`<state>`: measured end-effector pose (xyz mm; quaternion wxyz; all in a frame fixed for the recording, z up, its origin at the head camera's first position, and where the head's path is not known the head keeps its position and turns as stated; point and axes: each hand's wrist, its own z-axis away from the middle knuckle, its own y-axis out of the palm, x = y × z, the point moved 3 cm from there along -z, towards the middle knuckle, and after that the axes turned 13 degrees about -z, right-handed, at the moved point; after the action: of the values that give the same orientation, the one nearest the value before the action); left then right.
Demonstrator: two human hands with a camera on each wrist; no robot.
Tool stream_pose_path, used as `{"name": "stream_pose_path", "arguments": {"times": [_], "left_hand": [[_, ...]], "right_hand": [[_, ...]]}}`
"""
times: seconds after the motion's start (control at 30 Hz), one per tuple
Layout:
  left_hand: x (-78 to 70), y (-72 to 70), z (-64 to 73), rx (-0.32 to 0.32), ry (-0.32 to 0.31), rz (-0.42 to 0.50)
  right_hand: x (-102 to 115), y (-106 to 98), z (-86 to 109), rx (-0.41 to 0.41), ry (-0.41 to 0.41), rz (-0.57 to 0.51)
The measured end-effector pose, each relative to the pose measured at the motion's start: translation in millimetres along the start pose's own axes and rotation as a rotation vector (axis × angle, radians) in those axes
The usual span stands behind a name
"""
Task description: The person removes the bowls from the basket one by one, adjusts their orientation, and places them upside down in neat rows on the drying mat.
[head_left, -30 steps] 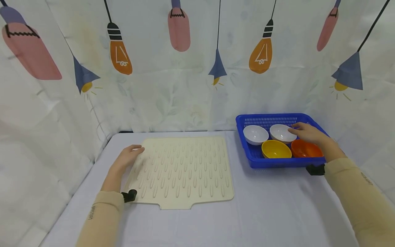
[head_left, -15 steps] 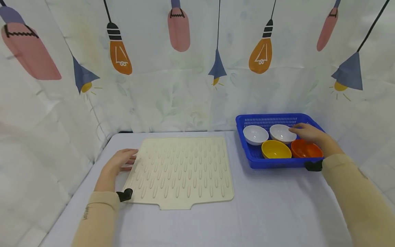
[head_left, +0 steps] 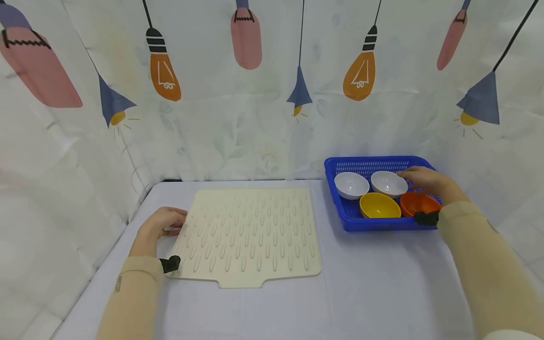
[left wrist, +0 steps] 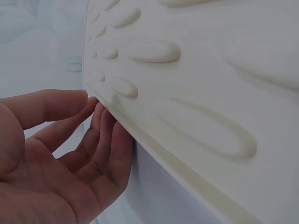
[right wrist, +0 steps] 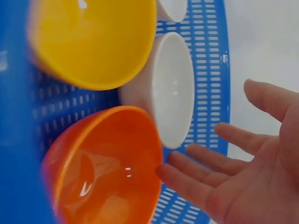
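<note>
A cream mat with raised oval bumps, probably a dish-drying mat, lies on the table. My left hand is at its left edge; in the left wrist view the fingertips meet the edge from below, with the thumb apart from it. To the right, a blue basket holds two white bowls, a yellow bowl and an orange bowl. My right hand hovers over the basket's right side, fingers spread and holding nothing, fingertips near the rims of the orange and right white bowls.
A white cloth covers the table. Behind and beside it hangs a pale curtain printed with lamps and bulbs. The mat's tab points toward the front, and the basket stands near the back right.
My left hand has drawn back left and a little toward me from the mat's upper left corner to its left edge. The right forearm has shifted slightly left; bowls and mat stay put.
</note>
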<state>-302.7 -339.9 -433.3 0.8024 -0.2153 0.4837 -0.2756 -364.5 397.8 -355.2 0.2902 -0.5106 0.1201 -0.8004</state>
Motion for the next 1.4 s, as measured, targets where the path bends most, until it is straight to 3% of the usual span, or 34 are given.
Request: {"name": "stream_pose_path", "arguments": {"times": [0.2, 0.53, 0.9, 1.0, 1.4], "left_hand": [[-0.9, -0.7, -1.8, 0.004, 0.001, -0.03], [1.5, -3.7, -4.3, 0.031, 0.042, -0.004], [2.2, -3.1, -5.0, 0.032, 0.057, -0.026], [2.4, -2.5, -5.4, 0.03, 0.063, -0.038], [5.6, -4.2, -7.3, 0.038, 0.063, -0.032]], "right_hand": [[7.5, -4.7, -2.7, 0.032, 0.033, -0.077], [7.6, -1.9, -13.0, 0.036, 0.093, -0.222], [2.7, -6.0, -25.7, -0.131, 0.174, -0.022], [2.2, -5.7, -29.8, -0.162, 0.168, -0.033], [6.5, 2.0, -37.0, -0.157, 0.134, -0.097]]}}
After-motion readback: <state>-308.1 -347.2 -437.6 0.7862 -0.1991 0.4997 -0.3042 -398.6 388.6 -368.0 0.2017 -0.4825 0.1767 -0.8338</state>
